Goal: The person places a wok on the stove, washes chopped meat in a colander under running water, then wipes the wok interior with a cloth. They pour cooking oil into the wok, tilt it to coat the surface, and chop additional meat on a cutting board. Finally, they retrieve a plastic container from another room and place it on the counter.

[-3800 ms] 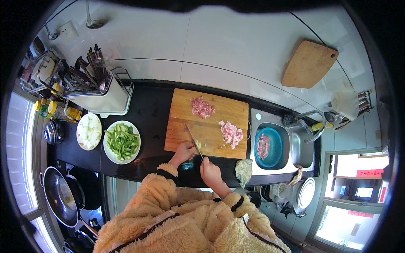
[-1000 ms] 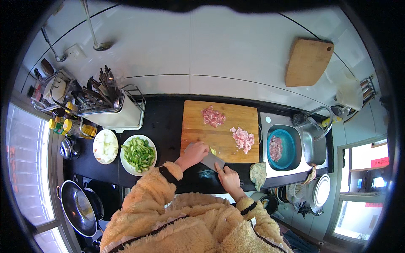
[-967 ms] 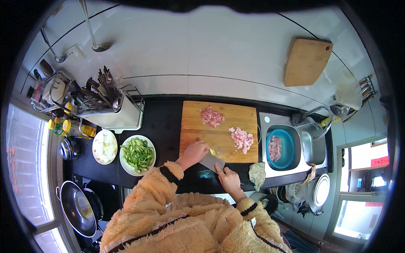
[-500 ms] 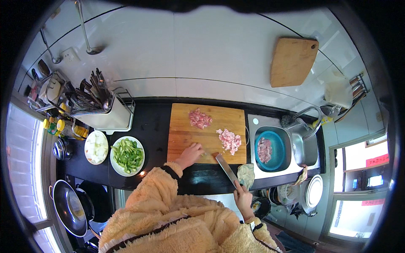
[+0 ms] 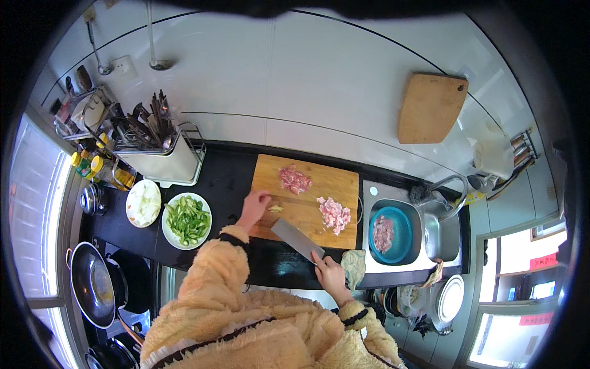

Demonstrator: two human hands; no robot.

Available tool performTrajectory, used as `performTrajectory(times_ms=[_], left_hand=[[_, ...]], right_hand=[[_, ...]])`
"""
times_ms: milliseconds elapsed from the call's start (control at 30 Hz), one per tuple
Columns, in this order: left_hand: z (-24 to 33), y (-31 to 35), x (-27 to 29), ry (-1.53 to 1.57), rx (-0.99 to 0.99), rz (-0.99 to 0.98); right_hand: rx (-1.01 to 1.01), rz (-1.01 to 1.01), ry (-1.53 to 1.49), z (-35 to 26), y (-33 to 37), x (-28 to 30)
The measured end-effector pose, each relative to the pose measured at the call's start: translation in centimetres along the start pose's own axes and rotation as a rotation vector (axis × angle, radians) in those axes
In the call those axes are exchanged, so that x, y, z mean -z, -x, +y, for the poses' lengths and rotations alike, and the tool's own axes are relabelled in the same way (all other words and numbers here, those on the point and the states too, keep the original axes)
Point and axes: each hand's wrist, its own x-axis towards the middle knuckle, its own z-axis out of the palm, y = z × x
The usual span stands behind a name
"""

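With my right hand (image 5: 330,273) wrapped round its handle, a cleaver (image 5: 299,240) lies flat-looking over the front edge of the wooden cutting board (image 5: 301,205), blade pointing up-left. My left hand (image 5: 252,207) is at the board's left side, fingers loosely curled and slightly apart, with nothing visible in them. Just right of its fingertips sit small pale yellow pieces (image 5: 275,209), too small to name surely. Farther back on the board is a pile of chopped red meat (image 5: 295,179); a paler, fattier pile of cut meat (image 5: 334,215) lies at the right.
Left of the board stand a plate of sliced green peppers (image 5: 187,221) and a plate of white pieces (image 5: 144,203). A black wok (image 5: 92,283) is at the lower left. Right are a folded cloth (image 5: 353,268) and a sink (image 5: 442,240) holding a blue basin (image 5: 398,251) with meat.
My left hand has lifted away to the left, uncovering the pale yellow pieces. The cleaver has moved left toward them in my right hand. The whole view has tilted slightly.
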Motion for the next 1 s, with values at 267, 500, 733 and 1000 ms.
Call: performTrajectory(times_ms=[267, 500, 733, 1000], left_hand=[[2.0, 9.7, 9.6, 0.163, 0.141, 0.332], [4.7, 25.8, 14.6, 0.113, 0.419, 0.474], [6.1, 38.6, 13.7, 0.102, 0.785, 0.679], [8.0, 39.1, 12.7, 0.012, 0.629, 0.616]], right_hand=[[0.243, -0.056, 0.004, -0.5, -7.4, -4.3], [0.344, 0.024, 0.021, 0.6, -10.0, -7.2], [0.372, 0.092, 0.096, 1.3, -12.1, -8.9], [0.448, 0.123, 0.205, 1.2, -12.2, -9.3]])
